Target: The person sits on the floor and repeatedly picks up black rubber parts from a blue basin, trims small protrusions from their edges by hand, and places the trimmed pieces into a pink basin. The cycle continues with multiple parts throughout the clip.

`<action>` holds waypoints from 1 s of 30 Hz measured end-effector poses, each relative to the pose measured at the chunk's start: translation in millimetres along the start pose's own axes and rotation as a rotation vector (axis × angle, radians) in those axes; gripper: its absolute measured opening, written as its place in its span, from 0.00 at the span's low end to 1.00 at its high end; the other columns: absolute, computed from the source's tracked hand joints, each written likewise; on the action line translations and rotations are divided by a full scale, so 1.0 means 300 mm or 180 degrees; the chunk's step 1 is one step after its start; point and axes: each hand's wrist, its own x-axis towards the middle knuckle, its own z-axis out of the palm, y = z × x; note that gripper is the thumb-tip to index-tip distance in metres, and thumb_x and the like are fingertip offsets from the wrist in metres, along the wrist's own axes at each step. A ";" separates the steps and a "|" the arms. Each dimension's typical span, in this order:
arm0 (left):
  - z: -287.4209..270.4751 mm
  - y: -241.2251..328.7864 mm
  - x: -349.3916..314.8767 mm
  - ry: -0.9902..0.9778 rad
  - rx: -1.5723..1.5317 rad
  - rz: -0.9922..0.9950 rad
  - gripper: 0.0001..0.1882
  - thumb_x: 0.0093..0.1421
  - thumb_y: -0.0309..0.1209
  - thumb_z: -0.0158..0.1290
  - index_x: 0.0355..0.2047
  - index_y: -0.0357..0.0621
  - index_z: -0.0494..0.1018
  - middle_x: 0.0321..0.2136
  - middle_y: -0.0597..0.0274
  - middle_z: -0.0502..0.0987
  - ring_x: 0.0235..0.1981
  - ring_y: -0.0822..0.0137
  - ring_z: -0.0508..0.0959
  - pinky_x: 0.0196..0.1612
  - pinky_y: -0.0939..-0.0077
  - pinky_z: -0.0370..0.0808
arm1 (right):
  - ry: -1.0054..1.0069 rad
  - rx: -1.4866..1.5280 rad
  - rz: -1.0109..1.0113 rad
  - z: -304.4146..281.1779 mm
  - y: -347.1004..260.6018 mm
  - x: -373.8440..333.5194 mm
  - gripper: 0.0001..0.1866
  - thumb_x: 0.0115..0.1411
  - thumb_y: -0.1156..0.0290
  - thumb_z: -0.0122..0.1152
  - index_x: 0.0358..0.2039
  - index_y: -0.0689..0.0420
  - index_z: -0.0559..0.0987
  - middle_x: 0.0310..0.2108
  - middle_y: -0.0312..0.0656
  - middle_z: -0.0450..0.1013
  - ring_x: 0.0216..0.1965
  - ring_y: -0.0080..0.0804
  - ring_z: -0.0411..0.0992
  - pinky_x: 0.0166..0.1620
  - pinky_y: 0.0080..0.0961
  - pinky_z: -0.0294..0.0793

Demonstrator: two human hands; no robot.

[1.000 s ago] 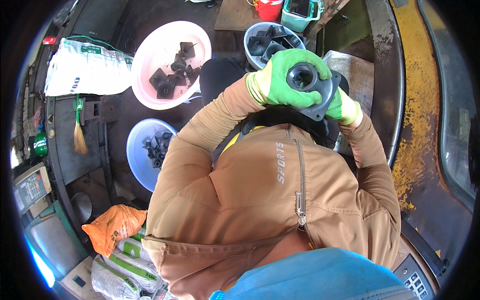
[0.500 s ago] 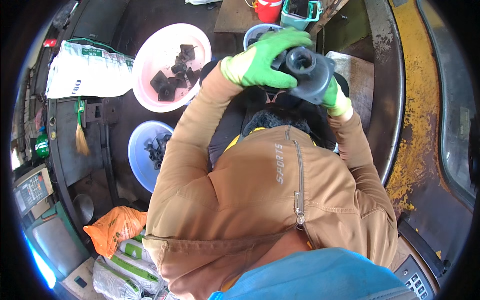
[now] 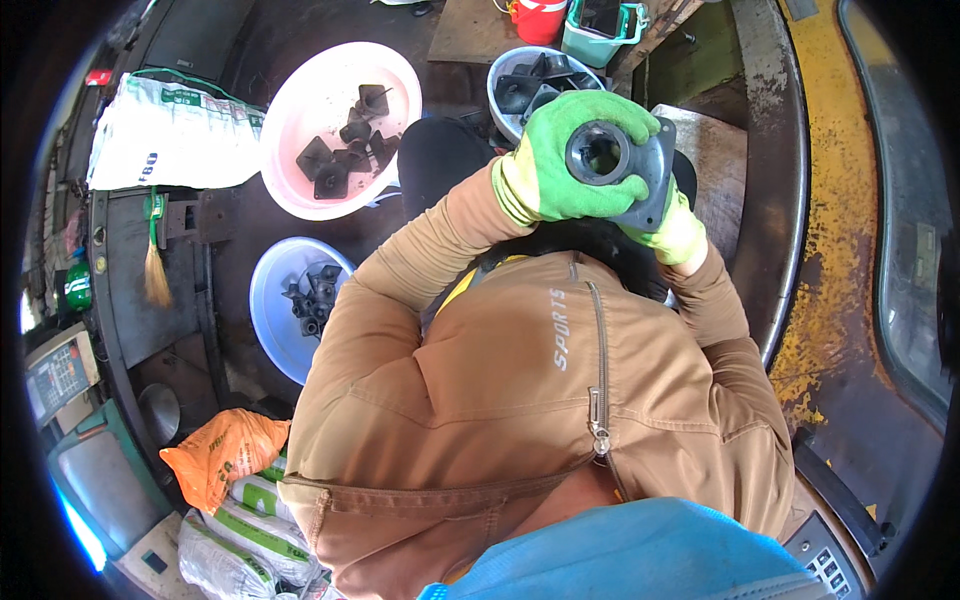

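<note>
A black flanged part (image 3: 655, 170) with a square plate and a round hollow collar is raised in front of my chest, its collar opening turned up toward me. My left hand (image 3: 560, 150), in a green glove, is closed around the collar with thumb and fingers. From the right, my gloved right hand (image 3: 675, 230) grips the plate's lower edge; its fingers are largely hidden behind the part. Just beyond my hands stands a light blue basin (image 3: 500, 118) holding several similar black parts.
On the left are a pink basin (image 3: 285, 110) with dark square-based pieces and a blue basin (image 3: 268, 310) with small black parts. A red bucket (image 3: 540, 22) and a teal container (image 3: 590, 45) stand at the far side. A yellow rusty machine frame (image 3: 835, 200) borders the right.
My left hand has moved right and down onto the collar and wrapped around it. The part has turned slightly, and the far basin's contents are now uncovered.
</note>
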 end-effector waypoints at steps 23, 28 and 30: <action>-0.055 -0.099 -0.044 0.1257 -0.2436 -0.1324 0.14 0.65 0.37 0.47 0.45 0.39 0.70 0.35 0.54 0.75 0.39 0.60 0.76 0.44 0.59 0.77 | -0.0122 0.5778 0.1121 -0.017 0.181 -0.023 0.22 0.71 0.51 0.43 0.47 0.59 0.71 0.18 0.30 0.56 0.14 0.19 0.54 0.20 0.20 0.54; -0.023 -0.092 -0.060 0.1287 -0.1399 -0.1513 0.18 0.67 0.42 0.45 0.47 0.40 0.71 0.36 0.56 0.76 0.39 0.64 0.76 0.45 0.62 0.76 | 0.1105 0.3787 0.1749 -0.019 0.104 -0.018 0.21 0.70 0.53 0.46 0.49 0.59 0.73 0.23 0.33 0.67 0.13 0.16 0.52 0.18 0.15 0.50; -0.013 -0.091 -0.074 0.1270 -0.1167 -0.1777 0.24 0.60 0.40 0.55 0.51 0.39 0.69 0.42 0.54 0.75 0.42 0.62 0.76 0.47 0.64 0.75 | 0.1232 0.3122 0.1807 0.000 0.083 0.003 0.21 0.69 0.54 0.47 0.50 0.59 0.73 0.25 0.33 0.70 0.13 0.16 0.53 0.17 0.16 0.51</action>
